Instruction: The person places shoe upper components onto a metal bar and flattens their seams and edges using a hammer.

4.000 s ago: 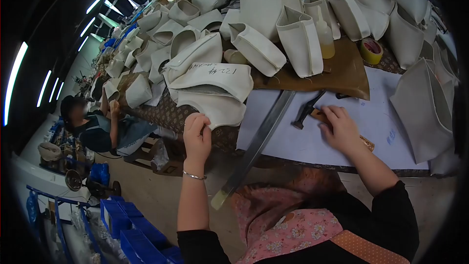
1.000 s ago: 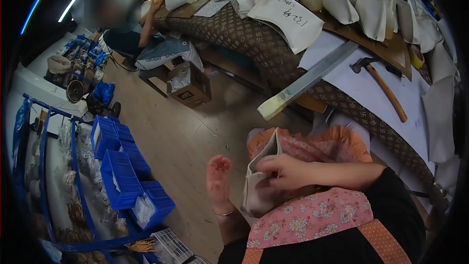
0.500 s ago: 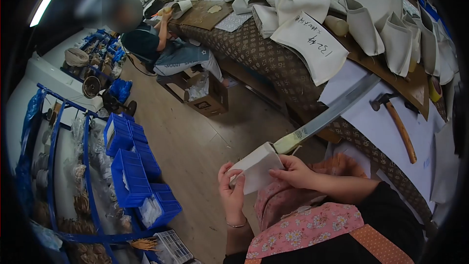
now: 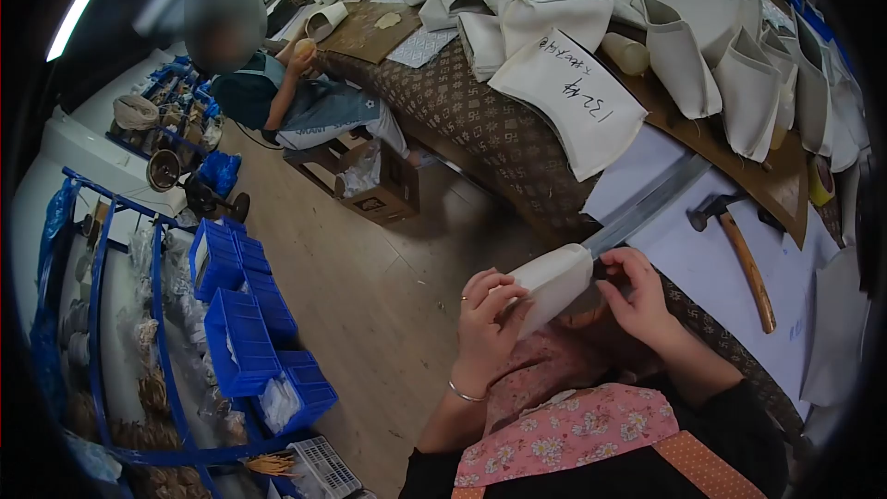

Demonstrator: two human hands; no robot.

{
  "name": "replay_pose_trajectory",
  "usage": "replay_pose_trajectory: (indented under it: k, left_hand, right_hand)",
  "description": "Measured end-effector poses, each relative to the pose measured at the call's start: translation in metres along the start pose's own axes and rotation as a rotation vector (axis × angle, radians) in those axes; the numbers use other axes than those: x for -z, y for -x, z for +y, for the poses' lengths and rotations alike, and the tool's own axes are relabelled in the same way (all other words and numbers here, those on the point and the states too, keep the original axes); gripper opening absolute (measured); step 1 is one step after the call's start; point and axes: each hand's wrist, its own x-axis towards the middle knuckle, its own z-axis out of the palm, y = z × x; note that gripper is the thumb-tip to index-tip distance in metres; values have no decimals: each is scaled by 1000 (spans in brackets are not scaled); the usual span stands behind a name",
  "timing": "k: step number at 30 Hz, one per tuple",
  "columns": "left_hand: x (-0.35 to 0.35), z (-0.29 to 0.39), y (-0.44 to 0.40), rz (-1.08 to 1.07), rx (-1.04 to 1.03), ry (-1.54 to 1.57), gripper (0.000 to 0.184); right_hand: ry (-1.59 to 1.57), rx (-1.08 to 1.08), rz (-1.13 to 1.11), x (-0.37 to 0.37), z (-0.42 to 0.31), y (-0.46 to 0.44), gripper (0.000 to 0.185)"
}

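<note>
A: From the far left, a blue metal rack [image 4: 162, 314] ran down the floor side, hung with clear plastic bags, and stacked right beside it stood the blue plastic bins [image 4: 242, 337]!

B: Beyond those, a co-worker [image 4: 242, 97] sat by the long bench, a small rounded item raised in one hand, with a cardboard box [image 4: 377, 192] on the floor close by.

A: Now the middle! The wearer's left hand [image 4: 492, 319], ring on a finger and bangle at the wrist, had a firm grasp on the near end of an off-white leather-like piece [image 4: 554, 279].

B: And where was that piece? Up off the table, above the floral apron [image 4: 573, 425], between both hands, covering the near end of a flat metal bar [image 4: 651, 201]. Around it or merely over it? I couldn't tell.

A: Above, on the brown patterned cloth [image 4: 462, 120], lay a white panel [image 4: 571, 106] with black handwriting.

B: Then the right hand [image 4: 636, 296], thumb and fingers bent at the piece's far edge; whether they pinched it, I couldn't tell!

A: Further right, the wooden-handled hammer [image 4: 747, 268] lay on white sheeting [image 4: 684, 245], untouched.

B: And out at the right, a roll of yellow tape [image 4: 820, 183] stood near the brown sheet [image 4: 781, 189].
</note>
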Motion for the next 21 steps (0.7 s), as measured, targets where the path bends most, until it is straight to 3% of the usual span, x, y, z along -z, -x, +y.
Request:
replay_pose_trajectory:
  k: [1, 3, 4, 6, 10, 12, 19, 21]
  left_hand:
    - [4, -2, 0, -7, 2, 4, 18]
    - [12, -8, -5, 14, 17, -85, 20]
    - [14, -4, -7, 6, 8, -81, 20]
    - [18, 8, -9, -119, 389, 96, 21]
    - [25, 7, -3, -159, 181, -14, 20]
    - [36, 12, -4, -231, -28, -58, 22]
    - [61, 7, -6, -330, 74, -67, 27]
    - [65, 10, -14, -375, -39, -150, 27]
  right_hand:
    - [1, -7, 3, -2, -8, -5, 33]
    - [201, 331, 28, -4, -22, -22, 33]
    - [204, 327, 41, -9, -26, -30, 33]
    - [291, 476, -44, -16, -26, -43, 30]
    - [324, 402, -139, -10, -9, -48, 20]
    - [311, 394, -121, -5, -4, -47, 11]
    - [265, 411, -143, -3, 1, -53, 14]
    - [248, 395, -148, -4, -1, -53, 14]
